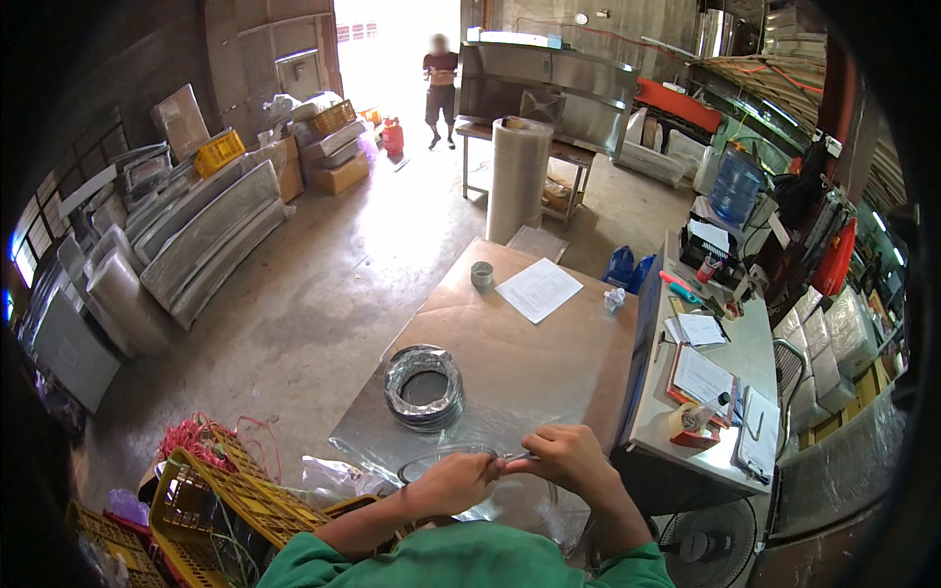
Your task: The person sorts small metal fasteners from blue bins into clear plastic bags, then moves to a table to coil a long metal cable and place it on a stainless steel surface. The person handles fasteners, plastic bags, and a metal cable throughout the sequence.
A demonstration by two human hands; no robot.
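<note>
My left hand [453, 483] and my right hand [569, 458] meet at the near edge of a brown worktable [549, 363]. Both pinch a thin metal ring [441, 457] that lies partly on a clear plastic sheet [490, 421]. The ring's far arc curves out to the left of my left hand. Just beyond the hands sits a stack of shiny metal rings wrapped in plastic [423, 386]. Green sleeves cover my forearms at the bottom edge.
A sheet of paper [538, 288] and a tape roll [481, 274] lie at the table's far end. A grey desk [716, 392] with clipboards stands right. Yellow crates [230, 510] sit at lower left. A big film roll [518, 176] and a person [440, 88] are beyond.
</note>
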